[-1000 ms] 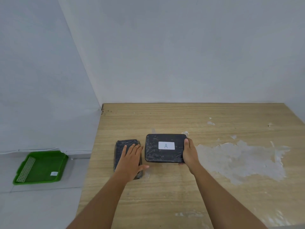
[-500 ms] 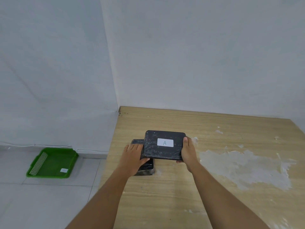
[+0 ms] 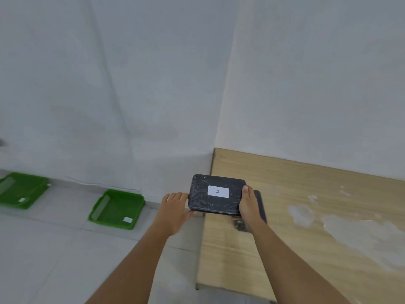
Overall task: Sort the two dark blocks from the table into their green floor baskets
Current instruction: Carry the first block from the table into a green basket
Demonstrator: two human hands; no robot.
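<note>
A dark block with a white label marked A (image 3: 215,195) is held in the air over the table's left edge. My left hand (image 3: 175,208) grips its left end and my right hand (image 3: 248,206) grips its right end. The second dark block (image 3: 259,202) lies on the wooden table (image 3: 306,216), mostly hidden behind my right hand. Two green baskets stand on the floor to the left: the nearer basket (image 3: 117,209) and the farther basket (image 3: 22,190), each with a small white tag.
White walls meet in a corner behind the table. The floor is pale tile. A large white patch (image 3: 350,229) marks the tabletop to the right. A thin cable runs along the wall base above the baskets.
Both hands have lifted the block marked A off the table and carried it left to the table's edge. The view has swung left, bringing a second basket into sight.
</note>
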